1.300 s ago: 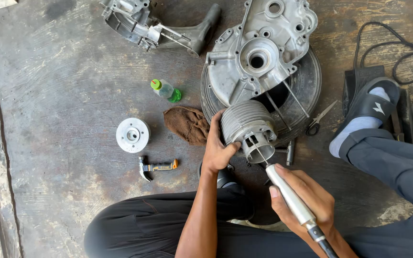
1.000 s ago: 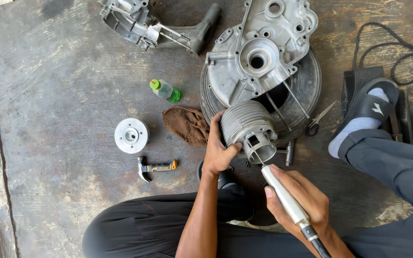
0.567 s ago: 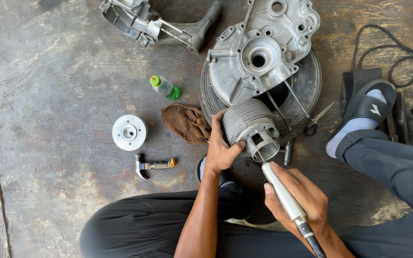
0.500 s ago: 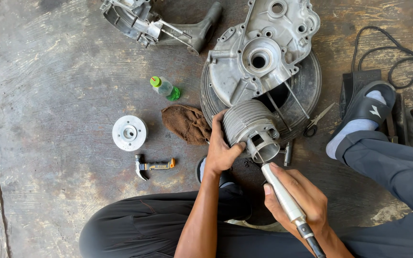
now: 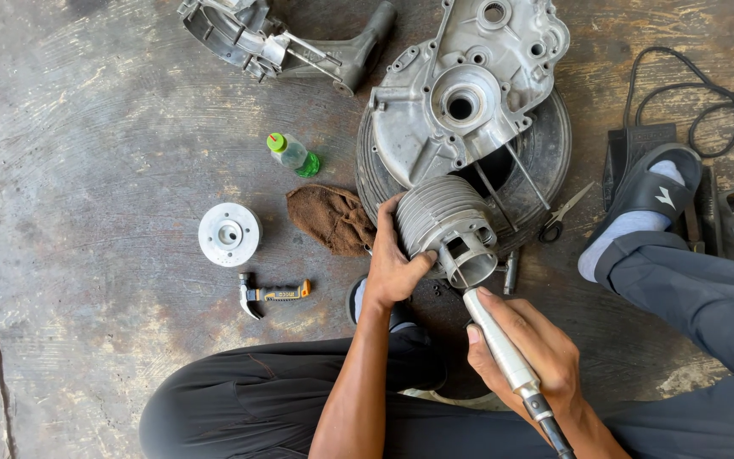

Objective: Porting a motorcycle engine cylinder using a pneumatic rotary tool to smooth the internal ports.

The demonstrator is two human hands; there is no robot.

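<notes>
Dull silver on the ribbed cylinder, banded with dark grooves between its fins. The rotary tool is pale silver-grey, running to black at the cable end. Brown rag, rusty and mottled. Small clear bottle, bright green cap, green at the base too. Hammer, black with what looks like orange on the grip.

I cannot see the rotary tool's tip inside the cylinder; its cable leaves the bottom edge.
</notes>
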